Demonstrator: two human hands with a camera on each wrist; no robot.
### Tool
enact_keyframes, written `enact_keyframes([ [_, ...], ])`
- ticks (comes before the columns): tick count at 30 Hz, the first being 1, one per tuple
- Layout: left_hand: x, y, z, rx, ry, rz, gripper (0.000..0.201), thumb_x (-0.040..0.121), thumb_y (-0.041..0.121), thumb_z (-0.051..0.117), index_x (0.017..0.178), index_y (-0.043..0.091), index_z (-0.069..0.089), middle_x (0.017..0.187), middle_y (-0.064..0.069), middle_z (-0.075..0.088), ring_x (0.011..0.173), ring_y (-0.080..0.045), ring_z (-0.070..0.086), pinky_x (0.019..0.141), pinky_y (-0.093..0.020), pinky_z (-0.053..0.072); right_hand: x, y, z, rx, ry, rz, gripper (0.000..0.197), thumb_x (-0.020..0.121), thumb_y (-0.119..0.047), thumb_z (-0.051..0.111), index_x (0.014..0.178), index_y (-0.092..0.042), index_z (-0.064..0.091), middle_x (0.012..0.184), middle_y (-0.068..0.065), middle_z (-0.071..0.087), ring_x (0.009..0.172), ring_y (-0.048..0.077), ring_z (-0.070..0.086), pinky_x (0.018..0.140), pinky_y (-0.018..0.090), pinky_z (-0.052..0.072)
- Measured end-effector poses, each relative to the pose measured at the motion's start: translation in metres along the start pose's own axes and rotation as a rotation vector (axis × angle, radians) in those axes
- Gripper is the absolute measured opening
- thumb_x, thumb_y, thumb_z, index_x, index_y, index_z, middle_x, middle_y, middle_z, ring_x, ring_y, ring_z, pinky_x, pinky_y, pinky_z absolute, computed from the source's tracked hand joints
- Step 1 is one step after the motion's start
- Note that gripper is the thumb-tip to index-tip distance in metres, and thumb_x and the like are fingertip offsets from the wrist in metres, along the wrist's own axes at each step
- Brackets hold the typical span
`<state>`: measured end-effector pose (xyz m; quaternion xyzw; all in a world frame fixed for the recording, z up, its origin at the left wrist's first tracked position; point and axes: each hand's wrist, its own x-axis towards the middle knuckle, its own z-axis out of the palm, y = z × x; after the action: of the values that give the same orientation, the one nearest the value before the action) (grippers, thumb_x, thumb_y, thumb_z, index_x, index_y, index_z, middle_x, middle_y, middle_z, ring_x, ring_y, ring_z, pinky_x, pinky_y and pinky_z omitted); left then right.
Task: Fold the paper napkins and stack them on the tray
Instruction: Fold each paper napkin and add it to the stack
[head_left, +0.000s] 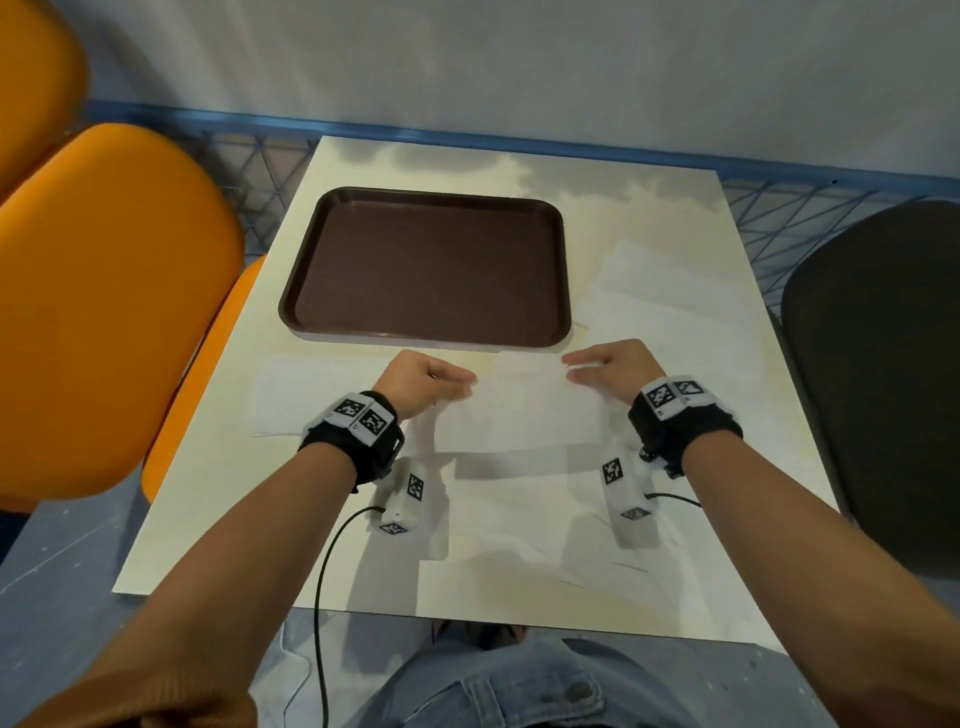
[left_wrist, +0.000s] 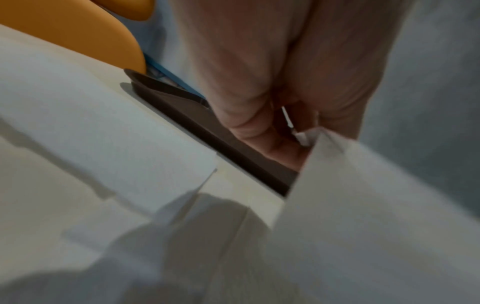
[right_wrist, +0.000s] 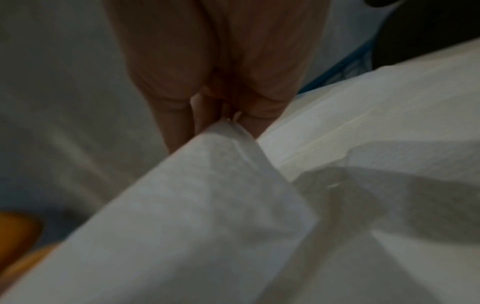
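A white paper napkin (head_left: 522, 410) is held up above the table between both hands, just in front of the brown tray (head_left: 431, 332). My left hand (head_left: 457, 382) pinches its far left corner; the left wrist view shows the fingers (left_wrist: 280, 144) closed on the napkin corner (left_wrist: 319, 139). My right hand (head_left: 576, 366) pinches the far right corner, seen in the right wrist view as a napkin peak (right_wrist: 226, 127) between thumb and fingers. The tray holds nothing. More white napkins lie flat: one at the left (head_left: 306, 395), a pile at the right (head_left: 670, 312), and some near the front edge (head_left: 545, 530).
The cream table (head_left: 218, 499) has orange chairs (head_left: 104, 312) at its left and a black chair (head_left: 883, 364) at its right. A blue wire fence (head_left: 260, 161) runs behind the table. A black cable (head_left: 319, 597) hangs from my left wrist over the front edge.
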<state>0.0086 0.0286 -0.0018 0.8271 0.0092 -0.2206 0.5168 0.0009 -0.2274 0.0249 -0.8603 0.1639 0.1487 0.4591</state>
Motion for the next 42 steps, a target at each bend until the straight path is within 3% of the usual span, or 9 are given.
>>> enact_keyframes([
  [7, 0.002, -0.025, 0.033, 0.377, 0.090, 0.000, 0.025, 0.088, 0.011, 0.061, 0.112, 0.014, 0.070, 0.115, -0.003, 0.067, 0.099, -0.011, 0.058, 0.078, -0.003, 0.033, -0.003, 0.046, 0.034, -0.279, 0.057, -0.116, 0.032, 0.087, 0.000, 0.054, 0.116, -0.012, 0.064, 0.120, 0.008, 0.062, 0.116, 0.023, 0.054, 0.089, 0.011, 0.033],
  [11, 0.003, -0.040, 0.041, 0.771, 0.120, 0.225, 0.036, 0.095, 0.033, 0.050, 0.129, 0.024, 0.056, 0.140, -0.001, 0.050, 0.130, -0.023, 0.041, 0.105, -0.032, 0.028, -0.011, 0.049, 0.053, -0.657, 0.099, -0.341, 0.044, 0.093, -0.015, 0.049, 0.137, -0.019, 0.046, 0.148, 0.003, 0.035, 0.138, 0.023, 0.025, 0.111, 0.030, 0.022],
  [14, -0.005, -0.038, 0.053, 1.057, -0.132, 0.321, 0.058, 0.100, 0.047, 0.028, 0.151, 0.022, 0.019, 0.159, 0.005, 0.011, 0.147, -0.019, 0.006, 0.116, -0.044, 0.007, -0.015, 0.043, 0.073, -0.810, -0.113, -0.505, 0.053, 0.098, -0.025, 0.039, 0.148, -0.016, 0.022, 0.158, 0.002, 0.010, 0.146, 0.021, 0.005, 0.119, 0.039, 0.010],
  [17, -0.014, -0.037, 0.061, 1.210, -0.322, 0.195, 0.064, 0.099, 0.051, 0.011, 0.152, 0.017, -0.003, 0.160, 0.001, -0.006, 0.147, -0.015, -0.005, 0.117, -0.047, -0.004, -0.016, 0.047, 0.088, -0.986, -0.337, -0.391, 0.054, 0.102, -0.031, 0.023, 0.150, -0.014, 0.004, 0.159, 0.000, -0.006, 0.146, 0.016, -0.003, 0.118, 0.036, 0.005],
  [24, -0.013, -0.025, 0.050, 1.208, -0.042, 0.187, 0.046, 0.101, 0.043, 0.026, 0.137, 0.019, 0.040, 0.146, 0.001, 0.040, 0.130, -0.023, 0.038, 0.111, -0.046, 0.014, 0.001, 0.031, 0.081, -0.961, -0.105, -0.339, 0.046, 0.097, -0.033, 0.042, 0.139, -0.016, 0.035, 0.140, 0.007, 0.039, 0.126, 0.025, 0.037, 0.100, 0.038, 0.033],
  [32, -0.002, -0.014, 0.049, 0.822, 0.119, 0.007, 0.034, 0.084, 0.050, 0.059, 0.110, 0.029, 0.058, 0.120, 0.003, 0.047, 0.117, -0.022, 0.037, 0.094, -0.039, 0.029, 0.008, 0.004, 0.069, -0.853, -0.048, -0.388, 0.020, 0.082, -0.036, 0.065, 0.096, -0.023, 0.062, 0.105, -0.004, 0.053, 0.111, 0.019, 0.040, 0.093, 0.036, 0.028],
  [36, -0.006, -0.006, 0.014, -0.037, 0.126, -0.013, 0.013, 0.082, 0.030, 0.072, 0.085, 0.021, 0.063, 0.085, 0.007, 0.062, 0.082, -0.012, 0.057, 0.068, -0.022, 0.040, 0.003, -0.015, 0.054, -0.204, -0.075, -0.352, 0.020, 0.076, -0.026, 0.075, 0.069, -0.023, 0.057, 0.079, -0.007, 0.058, 0.085, 0.012, 0.051, 0.078, 0.027, 0.038],
  [39, -0.013, -0.007, -0.019, -0.377, 0.335, -0.039, 0.019, 0.081, 0.020, 0.074, 0.096, 0.010, 0.069, 0.084, 0.003, 0.067, 0.074, -0.011, 0.061, 0.059, -0.017, 0.046, 0.008, -0.028, 0.050, -0.062, 0.005, -0.342, 0.007, 0.082, -0.020, 0.068, 0.085, -0.017, 0.063, 0.082, -0.005, 0.060, 0.079, 0.009, 0.053, 0.072, 0.019, 0.043],
  [42, -0.018, -0.021, -0.055, -0.347, 0.547, -0.114, 0.025, 0.084, 0.027, 0.070, 0.100, 0.009, 0.066, 0.085, 0.000, 0.065, 0.074, -0.013, 0.061, 0.062, -0.022, 0.048, 0.022, -0.014, 0.051, -0.209, 0.058, -0.206, 0.032, 0.084, -0.016, 0.066, 0.115, -0.012, 0.059, 0.111, 0.005, 0.063, 0.104, 0.019, 0.057, 0.093, 0.026, 0.042],
])
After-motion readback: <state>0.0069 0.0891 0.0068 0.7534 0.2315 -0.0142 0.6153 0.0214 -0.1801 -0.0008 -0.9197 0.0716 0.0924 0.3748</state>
